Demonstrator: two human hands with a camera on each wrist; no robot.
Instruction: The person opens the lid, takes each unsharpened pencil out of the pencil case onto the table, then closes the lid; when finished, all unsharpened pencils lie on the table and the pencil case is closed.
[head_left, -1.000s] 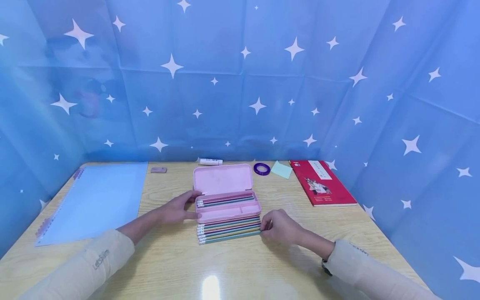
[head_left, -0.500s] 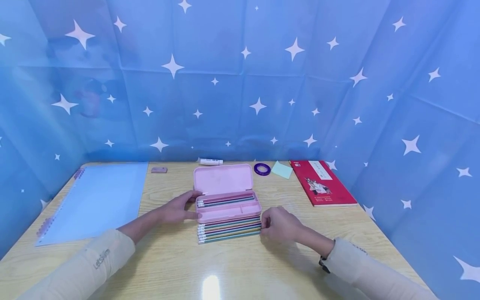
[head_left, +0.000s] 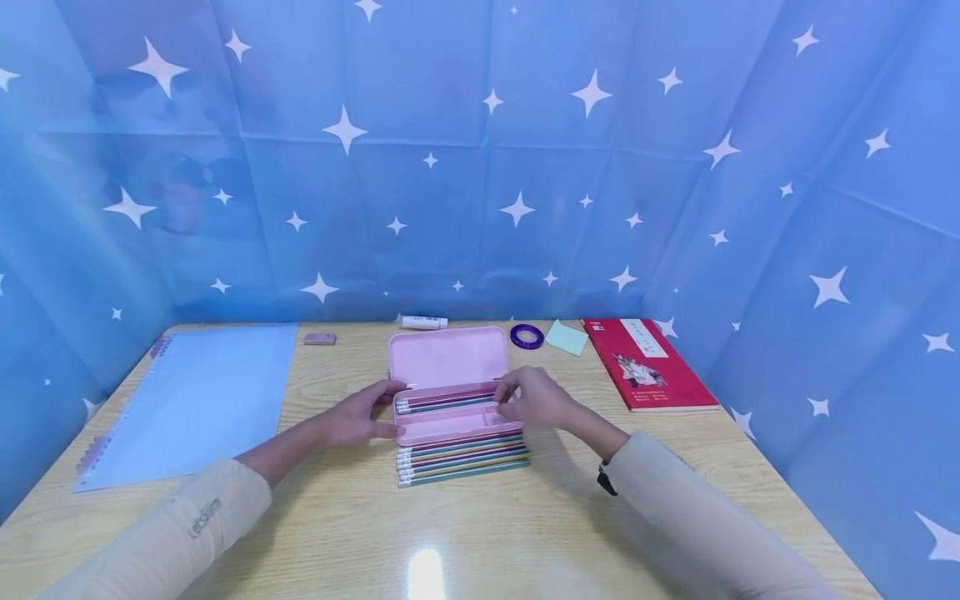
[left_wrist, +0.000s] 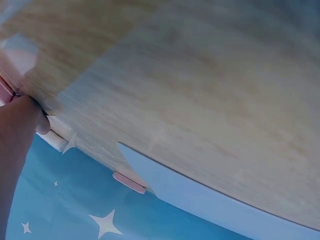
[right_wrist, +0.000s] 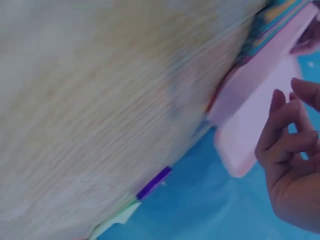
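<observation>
Case [head_left: 442,422] open on tabletop [head_left: 337,517], pencils [head_left: 450,402] along its rear, front pencils [head_left: 465,457] outside. Left hand [head_left: 356,418] grips case's left end: good bracing. Right hand [head_left: 542,398] above right end, grip loosely curled, seemingly empty; best kept clear of pencil ends.

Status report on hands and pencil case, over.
Left hand grips pencil case, lid open. Right hand at its right end, nothing visibly held. Pencils in front and inside, no visible obstruction.

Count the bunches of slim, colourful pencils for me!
2. One bunch of pencils lies inside the open, pink, rectangular pencil case; the other bunch of pencils lies on the light wooden table in front of it. The right hand may hide some pencil ends.
</observation>
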